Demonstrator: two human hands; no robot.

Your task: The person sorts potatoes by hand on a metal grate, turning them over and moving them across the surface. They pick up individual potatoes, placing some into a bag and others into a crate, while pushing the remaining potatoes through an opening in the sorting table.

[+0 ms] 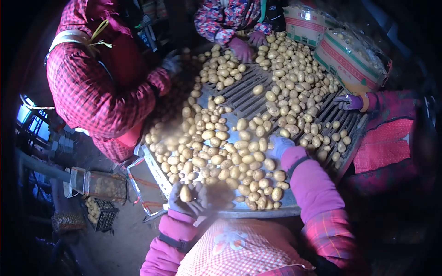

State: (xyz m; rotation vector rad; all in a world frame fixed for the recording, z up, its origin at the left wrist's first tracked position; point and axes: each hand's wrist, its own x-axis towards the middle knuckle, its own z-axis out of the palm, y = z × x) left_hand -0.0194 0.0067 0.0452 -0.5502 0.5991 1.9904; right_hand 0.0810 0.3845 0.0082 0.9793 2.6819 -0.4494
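Note:
My left hand (195, 200), in a grey glove, is at the near edge of the sorting table, palm up with its fingers curled around a potato (185, 193). My right hand (279, 146), gloved in pale blue-grey, reaches forward into the middle of the spread of potatoes (245, 158). Its fingers are blurred and partly hidden low among them, right beside several potatoes. Purple sleeves cover both forearms. Loose potatoes lie across the metal surface (287, 202) between and beyond my hands.
Slatted bars (244, 94) cross the table's far half. One person (101, 92) stands left, another (235, 23) works opposite, and a purple-gloved hand (350, 102) rests at the right. Cardboard boxes (343, 60) stand far right. A black crate (108, 216) of potatoes sits on the floor.

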